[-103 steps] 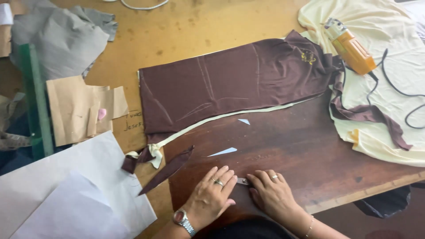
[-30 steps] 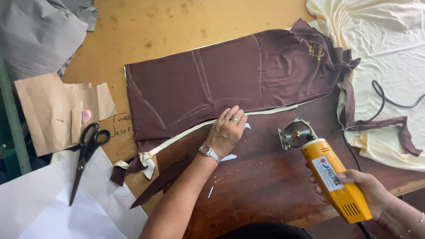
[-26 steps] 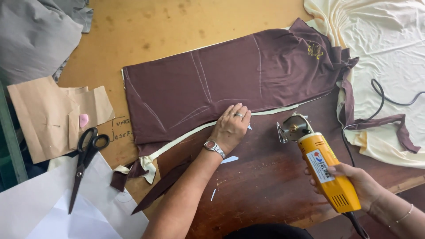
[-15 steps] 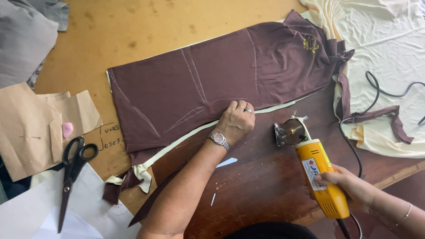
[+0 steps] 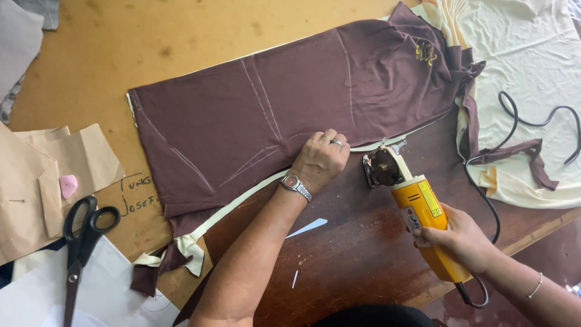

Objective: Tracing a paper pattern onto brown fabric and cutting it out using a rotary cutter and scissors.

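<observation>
A dark brown fabric (image 5: pixel 266 115) with chalk lines lies spread over a cream layer on the wooden table (image 5: pixel 357 260). My left hand (image 5: pixel 319 158), with a watch and rings, presses flat on the fabric's near edge. My right hand (image 5: pixel 461 237) grips the yellow handle of a rotary electric fabric cutter (image 5: pixel 411 200). Its round blade sits at the fabric edge, just right of my left hand. A black cord (image 5: pixel 532 121) runs from the cutter across the cream cloth.
Black scissors (image 5: pixel 82 242) lie at the left on white paper. Brown paper patterns (image 5: pixel 54 181) with a pink chalk piece (image 5: pixel 68 185) sit beside them. Cream cloth (image 5: pixel 526 72) is piled at the right. Fabric scraps (image 5: pixel 163 266) hang near the front edge.
My right hand picked up the cutter and brought its blade to the fabric edge. My left hand moved up onto the fabric. The view shifted closer and leftward.
</observation>
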